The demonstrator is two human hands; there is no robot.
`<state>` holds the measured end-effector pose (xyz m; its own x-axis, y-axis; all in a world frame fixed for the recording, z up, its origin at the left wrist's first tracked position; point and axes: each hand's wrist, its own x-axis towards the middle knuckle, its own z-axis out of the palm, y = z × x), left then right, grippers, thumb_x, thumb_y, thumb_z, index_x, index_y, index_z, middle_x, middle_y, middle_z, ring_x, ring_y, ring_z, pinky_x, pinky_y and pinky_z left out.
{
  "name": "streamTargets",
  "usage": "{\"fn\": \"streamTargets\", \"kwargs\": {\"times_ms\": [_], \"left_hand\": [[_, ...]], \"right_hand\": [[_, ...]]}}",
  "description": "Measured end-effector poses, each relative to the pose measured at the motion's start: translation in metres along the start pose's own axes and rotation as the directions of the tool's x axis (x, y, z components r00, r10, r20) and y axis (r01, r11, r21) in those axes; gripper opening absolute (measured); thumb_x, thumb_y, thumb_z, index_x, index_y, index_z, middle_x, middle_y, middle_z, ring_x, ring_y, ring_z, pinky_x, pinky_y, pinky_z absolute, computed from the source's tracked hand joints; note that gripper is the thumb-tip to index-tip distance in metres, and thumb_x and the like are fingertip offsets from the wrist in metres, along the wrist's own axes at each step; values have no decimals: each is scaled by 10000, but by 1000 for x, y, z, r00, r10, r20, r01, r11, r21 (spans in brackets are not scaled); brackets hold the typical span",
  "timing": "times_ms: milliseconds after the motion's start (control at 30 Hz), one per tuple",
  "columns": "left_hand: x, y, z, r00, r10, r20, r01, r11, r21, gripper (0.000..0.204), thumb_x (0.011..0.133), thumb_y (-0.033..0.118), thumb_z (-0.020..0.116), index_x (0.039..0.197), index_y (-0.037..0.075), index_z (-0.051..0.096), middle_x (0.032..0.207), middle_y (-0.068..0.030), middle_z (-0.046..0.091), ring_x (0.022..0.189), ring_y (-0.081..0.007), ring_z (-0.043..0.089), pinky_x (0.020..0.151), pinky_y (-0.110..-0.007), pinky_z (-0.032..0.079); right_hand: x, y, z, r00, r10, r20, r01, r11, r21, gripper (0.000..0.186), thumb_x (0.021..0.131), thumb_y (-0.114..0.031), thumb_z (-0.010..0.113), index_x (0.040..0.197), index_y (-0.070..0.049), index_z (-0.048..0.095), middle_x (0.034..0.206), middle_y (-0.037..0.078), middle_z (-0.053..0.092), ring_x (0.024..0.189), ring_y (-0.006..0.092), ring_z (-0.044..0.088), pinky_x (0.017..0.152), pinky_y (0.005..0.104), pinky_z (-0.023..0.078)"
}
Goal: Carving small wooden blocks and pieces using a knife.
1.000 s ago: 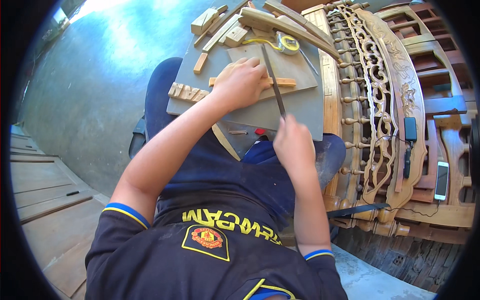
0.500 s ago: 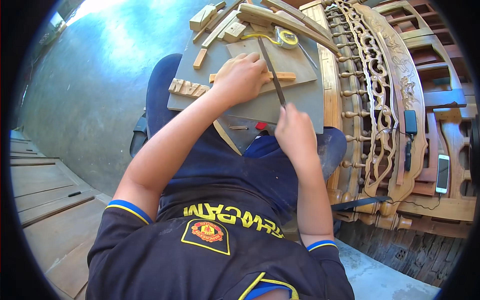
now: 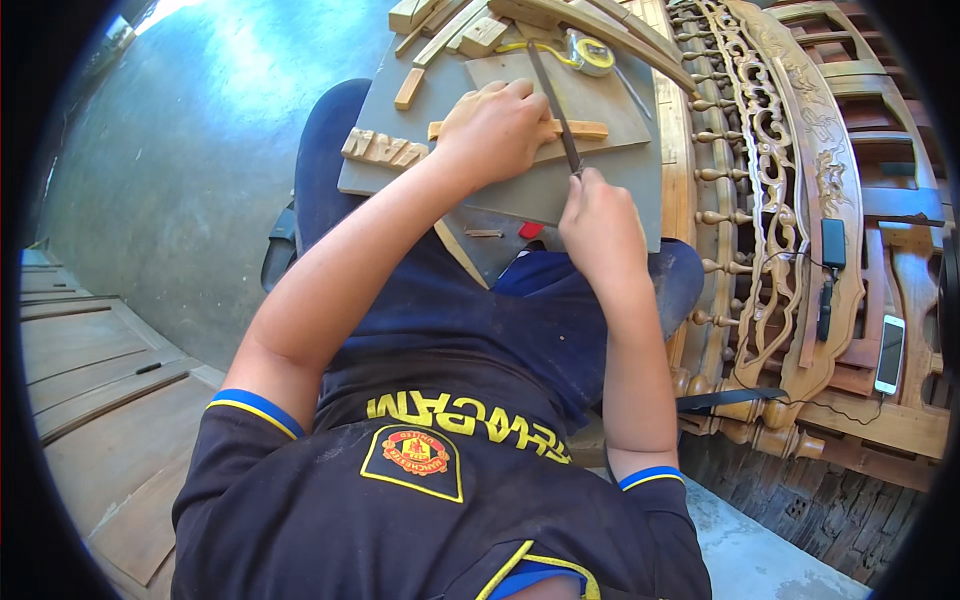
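My left hand (image 3: 490, 125) is closed over a narrow wooden strip (image 3: 585, 131), holding it down on a thin board (image 3: 620, 105) that lies on a grey work board (image 3: 370, 175) across my legs. My right hand (image 3: 600, 215) grips the lower end of a long dark flat file (image 3: 553, 92), which slants forward across the strip just right of my left fingers. A carved row of wooden letters (image 3: 383, 148) lies left of my left hand. Beyond the hands rests a yellow tape measure (image 3: 590, 57), with a thin rod beside it.
Loose wooden offcuts (image 3: 480, 35) crowd the far end of the board. Carved railing and panels (image 3: 760, 200) stand at right, holding a phone (image 3: 889, 354) and a dark cabled device (image 3: 832, 243). Wooden panels (image 3: 110, 400) lie at lower left. A red object (image 3: 530, 229) shows below the board.
My right hand has pushed the file forward, away from my body and along across the strip. My left hand stays on the strip. The whole scene sits slightly higher in the view.
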<state>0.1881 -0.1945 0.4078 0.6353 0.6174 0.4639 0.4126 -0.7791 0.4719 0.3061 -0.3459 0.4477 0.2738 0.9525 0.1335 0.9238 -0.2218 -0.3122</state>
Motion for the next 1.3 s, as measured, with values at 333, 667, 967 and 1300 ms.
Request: {"fn": "streamTargets", "kwargs": {"times_ms": [333, 667, 967, 1300], "left_hand": [[1, -3, -5, 999, 19, 37, -19, 1000, -24, 238, 924, 257, 709, 985, 31, 668, 1024, -166, 650, 1027, -395, 630, 887, -462, 522], [-4, 12, -3, 1000, -11, 15, 11, 998, 60, 248, 921, 265, 711, 988, 28, 681, 1016, -165, 656, 993, -395, 643, 873, -474, 521], [0, 2, 0, 999, -32, -26, 34, 997, 64, 238, 915, 239, 705, 980, 13, 668, 1006, -178, 653, 985, -398, 645, 862, -470, 524], [-5, 0, 3, 999, -3, 49, 3, 1000, -11, 250, 905, 258, 705, 941, 19, 644, 1014, -205, 625, 964, -420, 630, 830, -489, 531]], "right_hand": [[-23, 2, -7, 1000, 28, -1, -28, 1000, -8, 236, 1028, -170, 530, 908, 23, 593, 736, 311, 665, 722, 501, 678, 668, 564, 554], [-71, 11, -11, 994, 108, 11, -108, 993, 41, 223, 1021, -166, 539, 920, 22, 606, 753, 313, 672, 753, 499, 684, 682, 570, 558], [-33, -1, -9, 995, 84, 51, -83, 996, -18, 219, 1022, -171, 541, 925, 14, 605, 760, 308, 675, 757, 500, 684, 697, 572, 555], [-6, -3, -4, 997, 76, 30, -75, 997, -24, 232, 1028, -168, 521, 921, 24, 598, 768, 318, 665, 758, 522, 663, 700, 594, 533]]}}
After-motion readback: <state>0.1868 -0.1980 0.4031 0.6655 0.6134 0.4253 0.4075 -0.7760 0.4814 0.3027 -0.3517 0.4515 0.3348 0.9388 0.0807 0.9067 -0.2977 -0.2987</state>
